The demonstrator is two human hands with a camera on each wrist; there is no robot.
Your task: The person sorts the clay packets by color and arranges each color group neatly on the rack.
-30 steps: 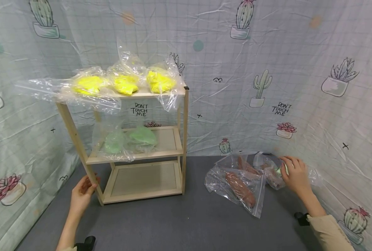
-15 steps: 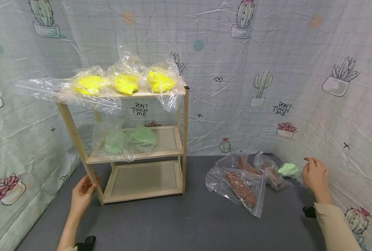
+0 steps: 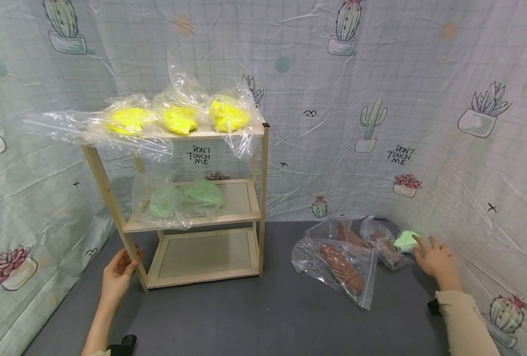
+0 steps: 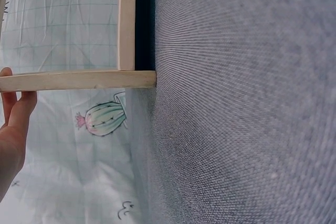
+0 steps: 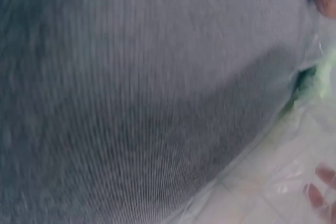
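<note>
My left hand (image 3: 116,274) holds the front left post (image 3: 105,190) of a small wooden shelf rack; in the left wrist view its fingers (image 4: 21,109) lie about the post. At the far right, my right hand (image 3: 438,261) reaches with spread fingers to a bagged light green lump (image 3: 405,241). Its index fingertip appears to touch the lump's bag. In the right wrist view, blurred fingertips (image 5: 316,195) show at the lower right, close to clear plastic. Left of the green lump lie bagged brown, sausage-shaped pieces (image 3: 341,267).
Three bagged yellow lumps (image 3: 180,120) sit on the rack's top shelf, bags overhanging its edge. Two bagged green lumps (image 3: 203,192) are on the middle shelf. The bottom shelf (image 3: 205,254) stands on the grey tabletop (image 3: 263,321). Cactus-print sheeting (image 3: 317,89) surrounds the table.
My right hand moved off the green lump to the right, then came back left beside it, fingers now spread. The left hand stays on the rack's post.
</note>
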